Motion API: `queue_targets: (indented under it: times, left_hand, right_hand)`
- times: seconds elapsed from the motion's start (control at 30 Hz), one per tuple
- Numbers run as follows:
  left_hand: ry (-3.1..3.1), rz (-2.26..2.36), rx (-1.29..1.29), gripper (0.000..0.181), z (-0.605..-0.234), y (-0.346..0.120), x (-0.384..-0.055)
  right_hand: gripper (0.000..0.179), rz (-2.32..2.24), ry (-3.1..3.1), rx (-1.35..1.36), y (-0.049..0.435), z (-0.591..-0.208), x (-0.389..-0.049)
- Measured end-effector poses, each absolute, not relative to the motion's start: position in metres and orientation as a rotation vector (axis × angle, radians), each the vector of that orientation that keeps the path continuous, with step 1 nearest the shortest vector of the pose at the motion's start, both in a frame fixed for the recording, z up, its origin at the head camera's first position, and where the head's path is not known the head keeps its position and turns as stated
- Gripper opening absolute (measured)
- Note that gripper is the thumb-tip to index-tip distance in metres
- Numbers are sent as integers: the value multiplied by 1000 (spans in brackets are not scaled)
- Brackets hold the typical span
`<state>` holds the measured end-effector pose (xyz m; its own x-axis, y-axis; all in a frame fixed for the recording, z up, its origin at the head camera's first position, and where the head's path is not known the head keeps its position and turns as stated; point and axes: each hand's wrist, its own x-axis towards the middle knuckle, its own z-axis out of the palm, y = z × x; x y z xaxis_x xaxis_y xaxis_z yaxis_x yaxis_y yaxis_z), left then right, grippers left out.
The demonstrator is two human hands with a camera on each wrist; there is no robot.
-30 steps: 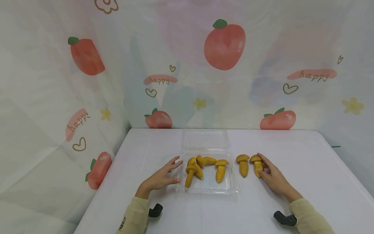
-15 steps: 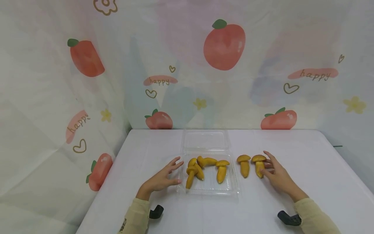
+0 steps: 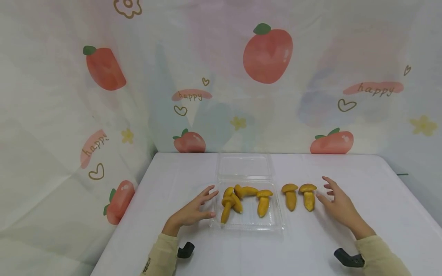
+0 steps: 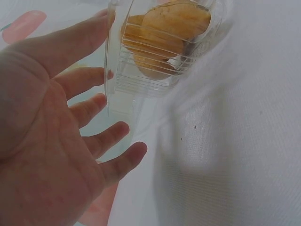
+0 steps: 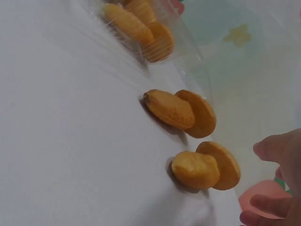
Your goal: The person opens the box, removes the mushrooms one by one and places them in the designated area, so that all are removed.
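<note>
Several yellow-brown mushrooms are in view. A clear plastic clamshell box (image 3: 248, 224) with its lid raised at the back holds several of them, among them one mushroom (image 3: 263, 203) standing apart on the right. Beside the box two more lie on the table, one mushroom (image 3: 291, 196) nearer the box and an outer mushroom (image 3: 308, 197). My left hand (image 3: 191, 210) is spread at the box's left wall, fingertips right at the rim in the left wrist view. Just right of the outer mushroom, my right hand (image 3: 340, 207) hangs apart from it with loose fingers and nothing held.
A white cloth covers the table (image 3: 297, 245). Behind and to the left hangs a curtain (image 3: 221, 50) printed with fruit. Black camera mounts (image 3: 348, 258) sit at both wrists, below the sleeves.
My right hand let go of the outer mushroom and drew away to the right. That mushroom stays on the table beside the other one. The left hand keeps its place at the box.
</note>
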<state>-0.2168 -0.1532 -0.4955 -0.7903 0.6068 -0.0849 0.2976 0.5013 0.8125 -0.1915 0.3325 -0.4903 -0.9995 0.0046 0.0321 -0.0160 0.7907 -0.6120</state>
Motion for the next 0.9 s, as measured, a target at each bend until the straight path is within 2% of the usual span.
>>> queue_targets:
  times: [0.3, 0.9]
  left_hand:
    - [2392, 1182, 776, 74, -494, -153, -217]
    - [2386, 1188, 775, 74, -496, -153, -217]
  right_hand:
    - [71, 1057, -2871, 58, 314, -468, -183]
    - [65, 1100, -2766, 263, 277, -458, -176]
